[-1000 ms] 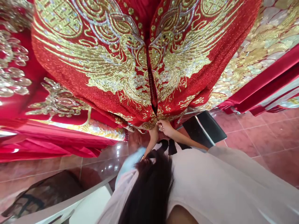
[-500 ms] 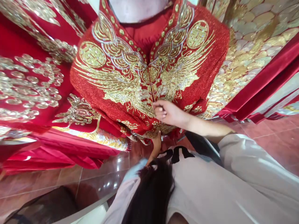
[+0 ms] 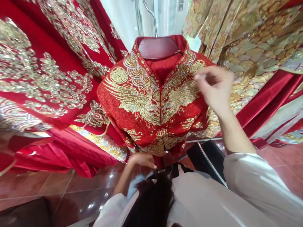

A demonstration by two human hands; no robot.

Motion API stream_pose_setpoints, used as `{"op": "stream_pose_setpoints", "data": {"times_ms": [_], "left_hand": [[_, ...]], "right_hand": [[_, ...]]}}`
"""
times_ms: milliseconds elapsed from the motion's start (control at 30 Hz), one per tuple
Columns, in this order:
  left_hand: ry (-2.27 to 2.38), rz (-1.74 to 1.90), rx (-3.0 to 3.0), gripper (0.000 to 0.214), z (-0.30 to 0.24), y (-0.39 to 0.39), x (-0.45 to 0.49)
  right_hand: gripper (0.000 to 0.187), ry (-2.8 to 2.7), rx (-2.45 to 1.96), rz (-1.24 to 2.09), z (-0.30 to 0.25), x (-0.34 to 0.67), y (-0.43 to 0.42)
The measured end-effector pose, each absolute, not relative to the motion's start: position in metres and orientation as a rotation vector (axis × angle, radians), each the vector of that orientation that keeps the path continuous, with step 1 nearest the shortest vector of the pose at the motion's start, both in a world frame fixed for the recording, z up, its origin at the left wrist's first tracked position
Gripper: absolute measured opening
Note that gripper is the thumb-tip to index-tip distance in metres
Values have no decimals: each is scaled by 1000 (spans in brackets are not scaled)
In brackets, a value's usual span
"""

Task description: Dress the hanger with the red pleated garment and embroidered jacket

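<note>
A red jacket with gold and silver embroidery hangs on a hanger in front of me, its front closed down the middle. My right hand is raised beside the jacket's right shoulder, blurred, with the fingers loosely bent. I cannot see anything in it. My left hand is low, just under the jacket's hem, fingers loosely stretched and holding nothing that I can see. My white sleeves and dark hair fill the bottom of the view.
More red and gold embroidered garments hang on the left, and gold scale-patterned ones on the right. Red fabric trails over the glossy red tiled floor. A dark flat object lies below the jacket.
My right hand has risen from the jacket's front seam to beside its right shoulder. My left hand has come out from under the hem. The view has tilted up, so the collar and hanger now show.
</note>
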State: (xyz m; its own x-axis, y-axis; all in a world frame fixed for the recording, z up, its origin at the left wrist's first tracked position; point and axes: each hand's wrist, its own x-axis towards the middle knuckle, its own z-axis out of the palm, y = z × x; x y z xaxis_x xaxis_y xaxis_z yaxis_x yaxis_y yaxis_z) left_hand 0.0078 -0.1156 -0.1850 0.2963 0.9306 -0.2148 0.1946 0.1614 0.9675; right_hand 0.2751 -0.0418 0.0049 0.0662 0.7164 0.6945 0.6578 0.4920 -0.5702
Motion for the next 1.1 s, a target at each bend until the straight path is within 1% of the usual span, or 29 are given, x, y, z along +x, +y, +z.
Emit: {"op": "stream_pose_setpoints", "data": {"times_ms": [33, 67, 100, 133, 167, 200, 233, 267, 300, 333, 367, 400, 467, 533, 567, 633, 700, 767, 833, 933, 967, 1033, 1100], "left_hand": [[1125, 705, 1368, 33, -153, -111, -10], [1078, 695, 1458, 36, -121, -105, -25], [1026, 792, 1731, 35, -89, -97, -38], [1040, 1111, 1997, 35, -59, -86, -49], [1068, 1474, 2222, 37, -33, -73, -57], [1107, 1727, 2391, 39, -11, -58, -63], [1204, 1766, 2512, 43, 5, -42, -67], [1271, 1665, 2558, 56, 16, -26, -70], [1286, 1521, 2547, 67, 21, -13, -71], [1347, 1387, 2513, 71, 22, -2, -71], [1414, 1326, 2466, 72, 19, 6, -70], [1503, 1344, 2428, 70, 13, 10, -68], [1697, 1553, 2388, 64, -4, 9, -61], [1752, 1807, 2381, 57, -21, 0, -55], [1735, 1885, 2385, 54, -27, -5, -52], [1714, 1921, 2358, 51, -31, -13, -48], [1780, 1803, 2292, 52, -19, -17, -45], [1818, 1625, 2291, 60, 5, -14, -40], [1704, 1486, 2404, 68, 34, -6, -31], [1472, 1216, 2525, 67, 70, 11, -11], [1476, 1154, 2530, 66, 77, 17, -3], [1557, 1167, 2541, 66, 84, 25, 9], [1599, 1374, 2519, 65, 85, 28, 18]], "right_hand": [[18, -1591, -1221, -215, 8, 292, -34], [24, -1576, -1247, -403, 11, 308, -24], [33, -1600, -1269, -474, 13, 322, -14], [39, -1659, -1278, -436, 13, 332, -4], [39, -1719, -1275, -324, 12, 340, 6], [33, -1751, -1272, -179, 9, 344, 14], [26, -1740, -1281, -41, 6, 346, 19], [25, -1686, -1308, 68, 4, 346, 23], [34, -1606, -1346, 144, 3, 345, 24], [42, -1529, -1379, 197, 3, 344, 24], [47, -1478, -1396, 240, 5, 342, 23], [49, -1468, -1392, 284, 8, 342, 22], [48, -1521, -1356, 380, 15, 344, 24], [47, -1561, -1340, 484, 22, 348, 31], [48, -1567, -1349, 532, 24, 350, 36], [52, -1586, -1377, 597, 29, 354, 46], [53, -1662, -1371, 555, 37, 353, 51], [46, -1793, -1262, 445, 50, 345, 51], [34, -1923, -1087, 387, 65, 329, 46], [26, -2134, -956, 396, 83, 296, 40], [26, -2190, -952, 362, 87, 287, 38], [38, -2217, -922, 254, 91, 272, 38], [43, -2121, -864, 178, 92, 263, 38]]}}
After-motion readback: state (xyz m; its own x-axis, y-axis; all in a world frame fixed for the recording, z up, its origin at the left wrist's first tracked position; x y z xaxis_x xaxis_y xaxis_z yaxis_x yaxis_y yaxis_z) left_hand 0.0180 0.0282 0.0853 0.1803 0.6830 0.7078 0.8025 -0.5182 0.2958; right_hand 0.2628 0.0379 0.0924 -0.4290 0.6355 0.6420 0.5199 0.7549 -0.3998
